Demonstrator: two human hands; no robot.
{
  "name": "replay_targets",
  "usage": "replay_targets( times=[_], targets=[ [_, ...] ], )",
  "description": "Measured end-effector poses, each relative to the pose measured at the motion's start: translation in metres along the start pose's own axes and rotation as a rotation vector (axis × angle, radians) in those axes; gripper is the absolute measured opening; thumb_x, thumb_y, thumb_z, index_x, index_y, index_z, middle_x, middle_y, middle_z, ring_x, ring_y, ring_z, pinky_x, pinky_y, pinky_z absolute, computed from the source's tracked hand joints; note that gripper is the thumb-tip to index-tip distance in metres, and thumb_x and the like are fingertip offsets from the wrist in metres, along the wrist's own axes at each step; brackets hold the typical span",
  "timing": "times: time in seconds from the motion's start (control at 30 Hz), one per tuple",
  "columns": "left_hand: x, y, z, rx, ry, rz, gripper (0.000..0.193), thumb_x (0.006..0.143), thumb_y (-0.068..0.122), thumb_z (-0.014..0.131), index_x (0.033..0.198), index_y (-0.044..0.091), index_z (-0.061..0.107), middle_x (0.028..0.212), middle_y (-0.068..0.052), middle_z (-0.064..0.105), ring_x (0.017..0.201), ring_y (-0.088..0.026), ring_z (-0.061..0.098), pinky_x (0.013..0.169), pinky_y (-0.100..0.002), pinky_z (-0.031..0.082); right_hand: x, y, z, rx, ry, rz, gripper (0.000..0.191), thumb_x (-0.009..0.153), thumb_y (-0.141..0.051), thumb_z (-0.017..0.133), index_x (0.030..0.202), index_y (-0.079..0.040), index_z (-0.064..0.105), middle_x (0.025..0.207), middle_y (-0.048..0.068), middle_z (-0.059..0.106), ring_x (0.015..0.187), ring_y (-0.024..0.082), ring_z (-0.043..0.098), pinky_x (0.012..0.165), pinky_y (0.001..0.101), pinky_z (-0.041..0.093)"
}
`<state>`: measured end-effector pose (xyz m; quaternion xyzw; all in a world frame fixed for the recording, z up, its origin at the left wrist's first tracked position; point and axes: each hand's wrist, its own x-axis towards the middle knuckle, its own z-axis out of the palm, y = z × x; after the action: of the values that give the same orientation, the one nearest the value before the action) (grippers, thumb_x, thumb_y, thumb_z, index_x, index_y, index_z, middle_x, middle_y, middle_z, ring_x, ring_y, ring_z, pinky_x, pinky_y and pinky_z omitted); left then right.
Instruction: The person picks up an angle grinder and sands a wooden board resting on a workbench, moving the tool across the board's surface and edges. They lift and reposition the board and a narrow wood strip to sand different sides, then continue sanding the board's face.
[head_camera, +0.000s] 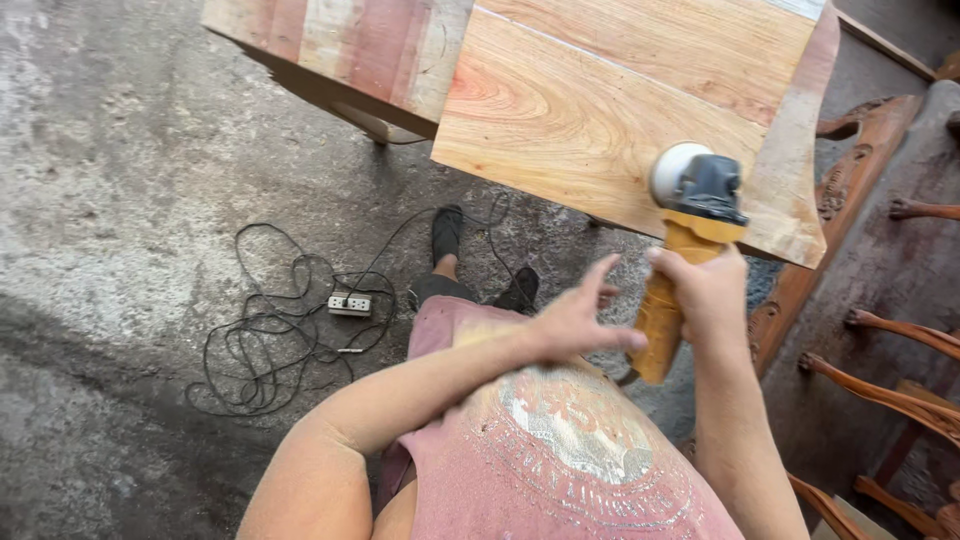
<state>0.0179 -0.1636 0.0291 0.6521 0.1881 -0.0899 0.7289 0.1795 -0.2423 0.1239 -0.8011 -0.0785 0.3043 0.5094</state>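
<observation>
Yellow sander (690, 250) is resting pad-down on the wooden tabletop (600, 100), near its front edge. Right hand (705, 295) is wrapping fingers closed around the handle. Left hand (580, 320) is hovering just beside it, fingers spread, holding nothing.

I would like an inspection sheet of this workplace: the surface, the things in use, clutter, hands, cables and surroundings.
Surface: pale wooden panel, reddish grain, lying flat.
Things in use: yellow sander, its round pad on the panel.
Clutter: nothing seen on the panel.
Hands: right hand grips the sander handle; left hand open, fingers spread, beside the handle, holding nothing.
Cables: black cable tangled on the floor around a white power strip.
Surroundings: rough concrete floor; carved wooden furniture parts on the right.
</observation>
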Motion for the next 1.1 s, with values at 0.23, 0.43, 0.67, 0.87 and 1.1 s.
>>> replay_targets(
  times=[0.23,0.43,0.67,0.87,1.1],
  targets=[
    [-0.044,0.048,0.002,-0.270,0.343,-0.092,0.133,0.074,0.029,0.077,0.161,0.011,-0.022,0.123,-0.025,0.066,0.103,-0.036,0.073,0.087,-0.044,0.060,-0.006,-0.016,0.093,-0.240,-0.225,-0.062,0.047,0.075,-0.027,0.081,0.109,0.001,0.066,0.095,0.011,0.074,0.083,0.019,0.071,0.077,0.0333,0.057],
    [-0.090,0.022,-0.049,-0.231,0.589,0.006,0.127,0.081,0.022,0.077,0.156,0.006,-0.023,0.128,-0.022,0.062,0.109,-0.032,0.072,0.091,-0.042,0.061,-0.022,-0.038,0.190,-0.443,-0.360,-0.075,0.059,0.071,-0.032,0.086,0.111,0.002,0.060,0.098,0.015,0.073,0.089,0.023,0.071,0.081,0.0372,0.056],
    [-0.094,0.006,-0.041,-0.218,0.379,-0.076,0.124,0.076,0.027,0.074,0.159,0.003,-0.014,0.128,-0.027,0.062,0.109,-0.039,0.071,0.091,-0.045,0.059,-0.039,-0.021,0.168,-0.338,-0.248,-0.010,0.055,0.072,-0.027,0.084,0.114,-0.001,0.062,0.101,0.011,0.073,0.089,0.020,0.071,0.082,0.0349,0.057],
    [-0.063,0.009,-0.007,-0.120,0.071,0.040,0.136,0.068,0.035,0.080,0.159,0.000,-0.016,0.129,-0.032,0.057,0.112,-0.046,0.066,0.097,-0.048,0.054,-0.052,0.008,0.094,-0.278,0.040,0.127,0.048,0.078,-0.023,0.082,0.116,-0.001,0.065,0.102,0.009,0.072,0.087,0.016,0.069,0.079,0.0320,0.056],
    [-0.067,0.026,-0.039,-0.093,0.102,-0.109,0.127,0.070,0.027,0.074,0.161,0.003,-0.012,0.115,-0.028,0.066,0.089,-0.041,0.074,0.078,-0.047,0.063,-0.043,0.010,0.119,-0.126,-0.003,0.116,0.054,0.076,-0.023,0.083,0.120,-0.001,0.062,0.105,0.009,0.069,0.088,0.015,0.068,0.078,0.0307,0.058]
  ],
)
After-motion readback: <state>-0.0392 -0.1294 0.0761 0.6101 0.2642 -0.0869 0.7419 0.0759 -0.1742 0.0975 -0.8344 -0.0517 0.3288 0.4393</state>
